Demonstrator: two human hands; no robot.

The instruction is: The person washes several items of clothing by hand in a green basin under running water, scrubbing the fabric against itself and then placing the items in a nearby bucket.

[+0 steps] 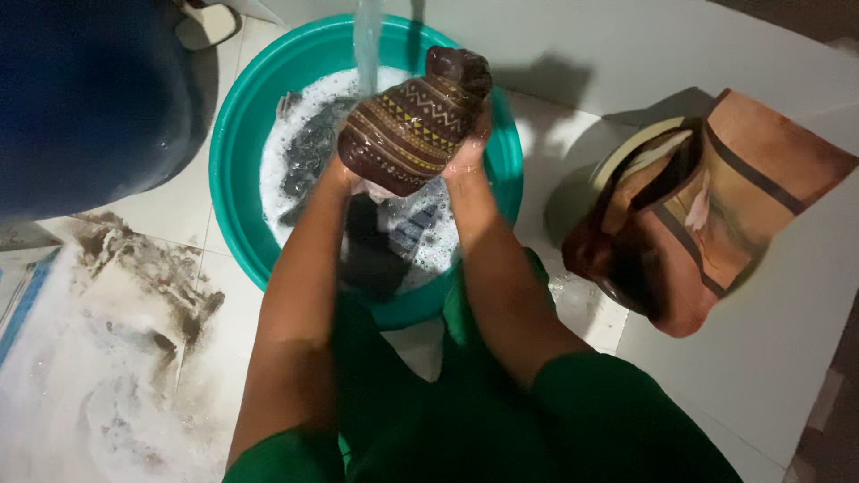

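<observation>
At the far left a big dark blue container (85,98) is running off the frame's top and left edges, so its full shape is hard to make out. Near it on the left, foam and grey dirt are spreading over the pale tiled floor (134,358), and a blue-edged object (22,295) is being cut off by the left edge.

Moving right, a teal basin (234,143) is sitting on the tiles, holding suds and dark soaking laundry (313,152) that is mostly sinking under the foam. A stream of water (367,40) is falling from above the frame; its source is out of sight.

Over the basin, both hands are gripping a bunched brown patterned cloth (412,121) with zigzag bands, lifting it above the suds just right of the stream. The left hand (353,174) is clutching the cloth's lower left part, its fingers curling closed and largely hiding beneath the fabric. The right hand (467,152) is clasping the cloth's right side, its fingers wrapping behind the fabric and mostly covered. The forearms are reaching in from green sleeves at the near edge.

Further right, a brown and tan draped fabric (716,206) is lying over a round bowl (626,156) whose rim is only partly showing. The light is dim, and shadows are falling across the far white tiles.
</observation>
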